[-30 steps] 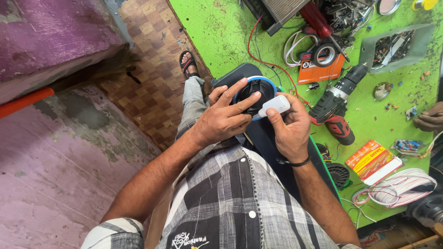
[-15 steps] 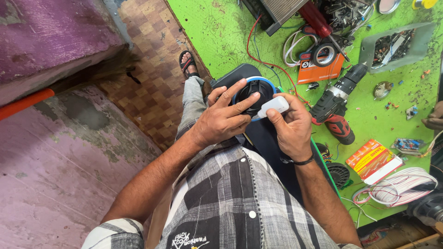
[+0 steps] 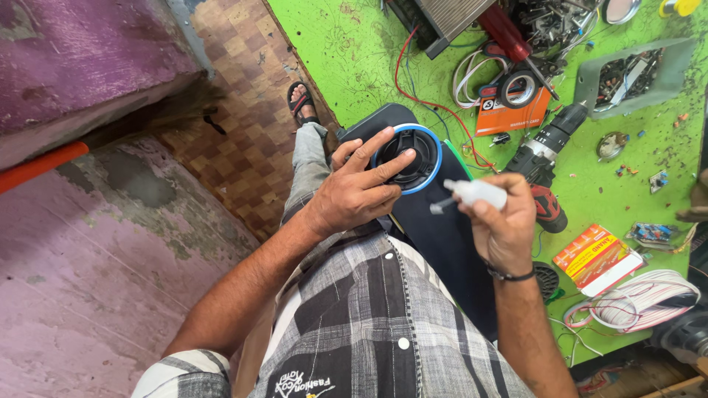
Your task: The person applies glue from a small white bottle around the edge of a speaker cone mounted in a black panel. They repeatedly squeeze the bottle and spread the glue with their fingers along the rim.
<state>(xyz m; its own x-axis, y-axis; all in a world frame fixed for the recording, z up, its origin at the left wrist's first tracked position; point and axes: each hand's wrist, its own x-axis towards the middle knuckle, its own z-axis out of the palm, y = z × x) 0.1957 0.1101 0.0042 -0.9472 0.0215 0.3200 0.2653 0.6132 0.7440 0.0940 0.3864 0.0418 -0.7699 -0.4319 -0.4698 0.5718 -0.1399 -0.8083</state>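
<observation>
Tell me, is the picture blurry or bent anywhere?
In the head view, the left hand on the blue-ringed speaker and the right hand holding the small white bottle look sharp; daylight is even with soft shadows; the wide lens bends the green workbench edges; no strong glare.

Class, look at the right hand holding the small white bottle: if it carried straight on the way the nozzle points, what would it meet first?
Probably the left hand pressing on the blue-ringed speaker; the right hand aims the bottle leftward at it, though depth is unclear.
</observation>
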